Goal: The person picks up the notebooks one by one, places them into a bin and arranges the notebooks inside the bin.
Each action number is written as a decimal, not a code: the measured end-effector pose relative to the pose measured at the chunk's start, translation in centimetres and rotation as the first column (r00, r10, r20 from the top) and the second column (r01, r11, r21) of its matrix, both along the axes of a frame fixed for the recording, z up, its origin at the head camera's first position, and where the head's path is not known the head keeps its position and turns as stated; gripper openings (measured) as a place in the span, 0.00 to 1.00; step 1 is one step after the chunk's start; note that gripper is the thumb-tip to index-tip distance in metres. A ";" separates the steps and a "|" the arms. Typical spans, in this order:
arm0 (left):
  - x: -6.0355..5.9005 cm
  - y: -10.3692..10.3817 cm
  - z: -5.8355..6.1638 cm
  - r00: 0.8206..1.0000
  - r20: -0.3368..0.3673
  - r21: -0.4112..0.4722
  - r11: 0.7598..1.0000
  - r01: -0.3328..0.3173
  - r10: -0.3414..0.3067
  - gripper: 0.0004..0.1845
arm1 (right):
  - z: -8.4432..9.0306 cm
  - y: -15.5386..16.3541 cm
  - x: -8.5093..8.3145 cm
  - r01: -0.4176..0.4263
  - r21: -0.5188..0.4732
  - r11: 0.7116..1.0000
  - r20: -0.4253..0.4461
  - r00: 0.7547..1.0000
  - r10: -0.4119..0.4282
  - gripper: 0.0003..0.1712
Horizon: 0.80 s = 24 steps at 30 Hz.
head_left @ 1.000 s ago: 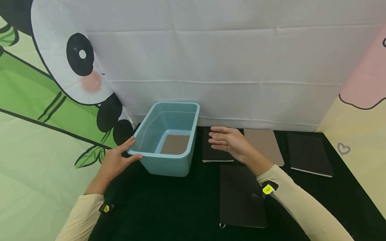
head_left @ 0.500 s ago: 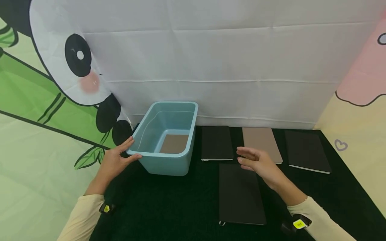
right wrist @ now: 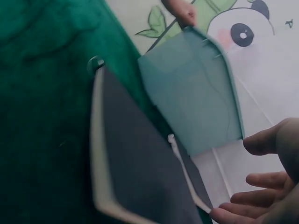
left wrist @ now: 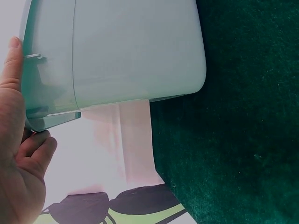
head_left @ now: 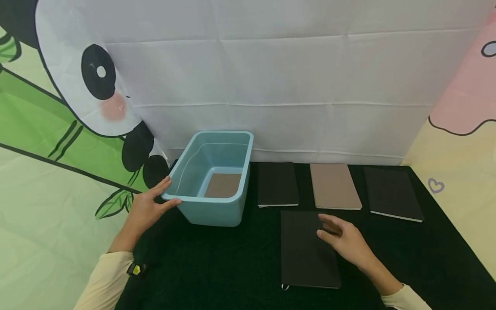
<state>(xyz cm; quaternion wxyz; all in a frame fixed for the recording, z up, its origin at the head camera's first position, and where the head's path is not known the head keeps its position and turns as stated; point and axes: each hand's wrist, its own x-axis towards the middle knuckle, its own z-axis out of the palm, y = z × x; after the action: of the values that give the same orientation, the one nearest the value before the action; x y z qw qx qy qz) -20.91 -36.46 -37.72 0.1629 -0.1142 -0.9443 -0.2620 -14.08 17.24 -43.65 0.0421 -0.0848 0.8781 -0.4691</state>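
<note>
My left hand [head_left: 145, 212] grips the near left corner of a light blue plastic bin [head_left: 211, 213]. In the left wrist view its thumb lies along the rim and the other fingers curl beneath. A flat grey-brown cover [head_left: 223, 185] lies on the bin's floor. To the bin's right, a large black notebook [head_left: 304, 258] lies flat, a small ribbon loop poking out at its near left corner. My right hand [head_left: 346, 241] hovers over that notebook's right side, fingers loosely bent and holding nothing. In the right wrist view, the notebook [right wrist: 135, 154] appears beneath these fingers.
Behind the large notebook, a smaller black notebook [head_left: 277, 184], a tan notebook [head_left: 335, 186] and another black notebook [head_left: 393, 193] lie in a row. Dark green cloth [head_left: 217, 267] covers the table. A white printed curtain [head_left: 271, 86] hangs directly behind the bin.
My right hand has moved from above the smaller black notebook, beside the bin, toward me and rightward over the large black notebook. The left hand stays at the bin's corner.
</note>
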 end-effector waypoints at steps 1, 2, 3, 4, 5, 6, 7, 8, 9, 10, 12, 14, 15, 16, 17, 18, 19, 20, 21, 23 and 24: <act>0.0 0.0 0.0 1.000 0.003 0.001 1.000 0.000 0.000 0.40 | -0.2 0.1 0.2 0.012 0.025 1.000 -0.006 1.000 -0.012 0.35; 0.0 0.0 0.0 1.000 0.005 0.004 1.000 0.001 -0.001 0.41 | -0.4 0.1 0.4 0.023 0.050 0.998 -0.010 1.000 -0.023 0.36; 0.0 0.0 0.0 1.000 0.006 0.003 1.000 0.001 -0.001 0.41 | -0.6 0.2 0.7 0.031 0.072 0.997 -0.012 0.999 -0.030 0.36; 0.0 0.0 0.0 1.000 0.008 0.004 1.000 0.001 -0.001 0.41 | -0.8 0.2 1.0 0.036 0.092 0.995 -0.014 0.999 -0.035 0.36; 0.0 0.0 0.0 1.000 0.007 0.005 1.000 0.001 -0.001 0.41 | -1.0 0.2 1.2 0.040 0.109 0.993 -0.016 0.999 -0.038 0.36; 0.0 0.0 0.0 1.000 0.007 0.005 1.000 0.001 -0.001 0.41 | -1.2 0.2 1.5 0.044 0.125 0.991 -0.021 0.999 -0.042 0.36; 0.0 0.0 0.0 1.000 0.004 0.005 1.000 0.001 -0.001 0.41 | -1.4 0.3 1.7 0.047 0.140 0.989 -0.027 0.999 -0.044 0.36; 0.0 0.0 0.0 1.000 0.000 0.004 1.000 0.003 -0.003 0.41 | -1.7 0.3 2.0 0.052 0.154 0.987 -0.034 0.998 -0.047 0.36; 0.0 0.0 0.0 1.000 -0.002 0.002 1.000 0.004 -0.004 0.41 | -1.9 0.3 2.2 0.057 0.169 0.984 -0.038 0.998 -0.051 0.36; 0.1 0.0 0.0 1.000 -0.003 0.003 1.000 0.005 -0.005 0.41 | -2.1 0.4 2.4 0.064 0.187 0.980 -0.040 0.998 -0.057 0.36; 0.1 0.0 0.1 1.000 -0.008 0.002 1.000 0.006 -0.006 0.41 | -2.6 0.4 2.6 0.072 0.226 0.972 -0.035 0.997 -0.066 0.37; 0.1 0.0 0.1 1.000 -0.013 0.002 1.000 0.007 -0.007 0.41 | -2.9 0.5 2.7 0.077 0.268 0.960 -0.015 0.997 -0.076 0.39; 0.1 0.0 0.1 1.000 -0.013 0.002 1.000 0.006 -0.006 0.41 | -3.1 0.5 2.8 0.076 0.288 0.954 -0.007 0.997 -0.077 0.41; 0.1 0.0 0.1 1.000 -0.013 0.003 1.000 0.007 -0.007 0.41 | -3.2 0.5 2.8 0.072 0.306 0.949 0.001 0.997 -0.076 0.43; 0.0 -0.1 0.0 1.000 -0.016 0.004 1.000 0.008 -0.008 0.41 | -3.3 0.5 2.9 0.067 0.320 0.945 0.008 0.997 -0.073 0.44; 0.0 -0.1 0.0 1.000 -0.016 0.006 1.000 0.010 -0.010 0.41 | -3.4 0.5 3.0 0.060 0.330 0.942 0.017 0.997 -0.070 0.46; 0.0 -0.1 0.0 1.000 -0.015 0.006 1.000 0.010 -0.010 0.41 | -3.5 0.5 3.1 0.055 0.336 0.940 0.026 0.997 -0.068 0.48; 0.0 -0.1 -0.1 1.000 -0.013 0.006 1.000 0.011 -0.011 0.41 | -3.5 0.5 3.2 0.051 0.339 0.939 0.035 0.997 -0.066 0.49; 0.0 -0.1 -0.1 1.000 -0.013 0.006 1.000 0.011 -0.011 0.41 | -3.6 0.5 3.4 0.047 0.341 0.939 0.040 0.997 -0.064 0.50; 0.0 -0.1 -0.2 1.000 -0.010 0.004 1.000 0.010 -0.010 0.41 | -3.8 0.4 3.6 0.043 0.340 0.939 0.057 0.996 -0.066 0.52; 0.0 0.0 -0.2 1.000 -0.004 0.003 1.000 0.009 -0.009 0.41 | -3.8 0.4 3.7 0.042 0.342 0.939 0.064 0.996 -0.068 0.52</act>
<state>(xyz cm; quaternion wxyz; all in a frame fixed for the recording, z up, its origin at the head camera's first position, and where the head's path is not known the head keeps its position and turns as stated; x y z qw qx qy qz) -20.94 -36.50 -37.88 0.1636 -0.1186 -0.9431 -0.2640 -10.41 17.69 -47.48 0.0759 -0.0337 0.9457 -0.3142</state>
